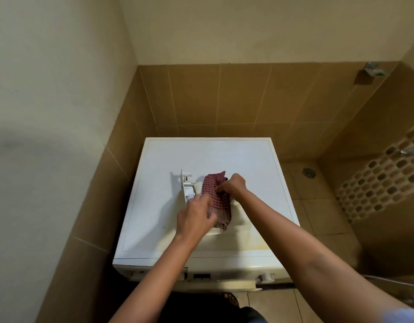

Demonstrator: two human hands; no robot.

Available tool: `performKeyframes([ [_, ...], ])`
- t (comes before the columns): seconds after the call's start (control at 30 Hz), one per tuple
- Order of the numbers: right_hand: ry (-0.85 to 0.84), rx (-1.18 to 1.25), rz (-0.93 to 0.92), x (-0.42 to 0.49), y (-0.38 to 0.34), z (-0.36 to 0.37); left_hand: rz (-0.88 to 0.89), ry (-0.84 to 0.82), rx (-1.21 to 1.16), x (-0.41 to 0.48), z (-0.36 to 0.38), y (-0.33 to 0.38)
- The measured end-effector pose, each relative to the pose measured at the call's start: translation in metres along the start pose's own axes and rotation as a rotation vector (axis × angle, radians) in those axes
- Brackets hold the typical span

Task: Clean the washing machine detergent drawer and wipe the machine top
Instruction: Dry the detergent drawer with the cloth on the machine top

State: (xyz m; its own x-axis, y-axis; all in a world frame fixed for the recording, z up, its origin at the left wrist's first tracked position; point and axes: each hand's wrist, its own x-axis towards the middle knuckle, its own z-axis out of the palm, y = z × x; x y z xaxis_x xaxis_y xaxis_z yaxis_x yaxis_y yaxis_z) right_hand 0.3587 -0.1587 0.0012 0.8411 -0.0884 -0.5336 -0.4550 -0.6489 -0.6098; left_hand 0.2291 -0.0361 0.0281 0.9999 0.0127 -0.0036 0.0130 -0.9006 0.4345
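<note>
Right grip [231,186] pinches the red checked cloth [216,201] over the white detergent drawer [188,185]; left grip [196,216] closed on both, at 6 o'clock.

Both bare forearms reach in from 6 o'clock. The left hand [196,215] curls palm-down, fingers bent. The right hand [231,185], at its 1 o'clock, pinches with fingers closed.

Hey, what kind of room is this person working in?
Most likely a bathroom or wet laundry corner at home. A white washing machine stands against brown tiled walls, there is a floor drain beside it, and a tap sticks out of the right wall.
</note>
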Motion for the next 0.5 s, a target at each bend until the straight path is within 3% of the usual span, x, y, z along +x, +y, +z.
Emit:
performKeyframes([
  [0.07, 0.064, -0.117, -0.062, 0.001, 0.000, 0.000, -0.082, 0.192, -0.072, 0.006, -0.001, -0.014],
  [0.13, 0.139, -0.389, -0.234, 0.000, 0.005, 0.005, -0.190, 0.281, -0.076, 0.011, 0.000, -0.026],
  [0.2, 0.057, -0.569, -0.463, -0.005, 0.011, 0.020, -0.329, 0.251, -0.126, 0.017, 0.003, -0.033],
  [0.27, -0.047, -0.593, -0.545, -0.011, 0.019, 0.036, -0.436, 0.187, -0.264, 0.023, 0.010, -0.033],
  [0.37, -0.002, -0.609, -0.646, -0.025, 0.035, 0.056, -0.498, 0.175, -0.396, 0.027, 0.020, -0.031],
  [0.5, 0.085, -0.693, -0.908, -0.044, 0.076, 0.063, -0.489, 0.179, -0.348, 0.030, 0.027, -0.032],
])
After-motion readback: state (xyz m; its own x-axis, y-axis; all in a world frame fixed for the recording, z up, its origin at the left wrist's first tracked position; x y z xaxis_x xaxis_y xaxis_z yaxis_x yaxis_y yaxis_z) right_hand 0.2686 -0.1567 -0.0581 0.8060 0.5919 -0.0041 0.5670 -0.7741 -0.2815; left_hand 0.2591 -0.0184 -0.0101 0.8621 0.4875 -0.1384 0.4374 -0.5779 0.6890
